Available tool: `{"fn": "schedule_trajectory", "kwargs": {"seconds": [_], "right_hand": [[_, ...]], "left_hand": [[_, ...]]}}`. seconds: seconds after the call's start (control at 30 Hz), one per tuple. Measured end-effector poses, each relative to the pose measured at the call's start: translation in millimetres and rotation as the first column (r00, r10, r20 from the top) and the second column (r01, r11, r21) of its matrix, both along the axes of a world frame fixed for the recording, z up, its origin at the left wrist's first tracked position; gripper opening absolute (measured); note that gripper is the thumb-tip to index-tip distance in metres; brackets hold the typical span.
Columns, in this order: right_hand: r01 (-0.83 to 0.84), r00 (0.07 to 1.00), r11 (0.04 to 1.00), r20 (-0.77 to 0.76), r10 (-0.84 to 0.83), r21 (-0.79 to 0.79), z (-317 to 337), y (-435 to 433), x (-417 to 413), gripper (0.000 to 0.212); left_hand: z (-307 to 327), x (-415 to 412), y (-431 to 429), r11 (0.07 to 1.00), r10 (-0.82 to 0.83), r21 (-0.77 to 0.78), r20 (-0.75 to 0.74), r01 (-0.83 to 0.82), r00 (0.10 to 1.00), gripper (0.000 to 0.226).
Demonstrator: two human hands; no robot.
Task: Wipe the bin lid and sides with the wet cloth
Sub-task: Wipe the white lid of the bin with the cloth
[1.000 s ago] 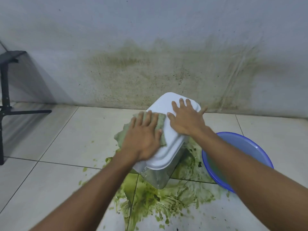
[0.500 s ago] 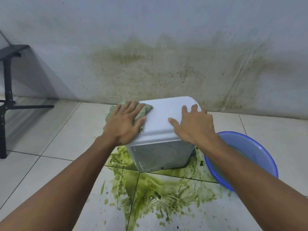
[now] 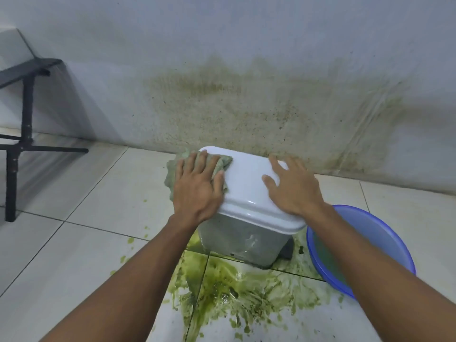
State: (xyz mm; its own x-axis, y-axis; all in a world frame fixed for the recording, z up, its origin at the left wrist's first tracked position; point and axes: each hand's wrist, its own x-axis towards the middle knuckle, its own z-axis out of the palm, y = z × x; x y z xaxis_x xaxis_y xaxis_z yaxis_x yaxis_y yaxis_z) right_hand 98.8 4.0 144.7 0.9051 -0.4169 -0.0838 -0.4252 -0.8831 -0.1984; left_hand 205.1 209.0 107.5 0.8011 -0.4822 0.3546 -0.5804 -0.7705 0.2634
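Note:
A small bin (image 3: 243,243) with grey sides stands on the tiled floor near the wall, its white lid (image 3: 246,186) closed. My left hand (image 3: 197,188) lies flat on a wet green cloth (image 3: 170,174), pressing it against the lid's left edge and the bin's left side. Most of the cloth is hidden under the hand. My right hand (image 3: 293,191) rests flat on the lid's right half with fingers spread, holding nothing.
A blue basin (image 3: 385,233) of greenish water sits on the floor right of the bin. Green slime (image 3: 237,292) is spread over the tiles in front. The wall (image 3: 246,107) behind is stained green. Black metal legs (image 3: 24,129) stand at the left.
The bin has turned so its front faces more to the right. My left hand with the cloth slid from the lid's near left part to its left edge. My right hand stayed on the lid.

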Motion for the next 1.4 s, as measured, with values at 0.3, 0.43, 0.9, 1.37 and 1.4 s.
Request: {"fn": "schedule_trajectory", "kwargs": {"seconds": [0.3,0.43,0.9,1.37,1.4], "right_hand": [[0.147,0.989,0.963,0.019,-0.146,-0.225,8.2,7.6,-6.3,0.074],[0.17,0.985,0.985,0.004,-0.17,-0.043,17.7,-18.4,-11.0,0.077],[-0.036,0.999,0.993,-0.017,0.038,0.11,4.5,0.8,-18.8,0.056],[-0.006,0.999,0.997,-0.042,0.01,0.079,6.6,1.9,-25.8,0.051],[-0.008,0.999,0.997,-0.041,0.011,0.079,6.6,3.1,-25.1,0.051]], "left_hand": [[-8.6,-18.5,-34.2,0.912,0.066,-0.375,-0.267,-0.167,0.961,0.062],[4.6,12.0,-62.3,0.95,-0.054,-0.308,-0.31,-0.046,0.949,0.053],[-3.8,-62.7,-62.1,0.825,-0.163,-0.529,-0.56,-0.199,0.813,0.066],[17.0,-24.0,-65.6,0.839,-0.172,-0.5,-0.618,-0.215,0.767,0.056],[22.9,-7.4,-67.1,0.838,-0.176,-0.498,-0.632,-0.222,0.755,0.053]]}}
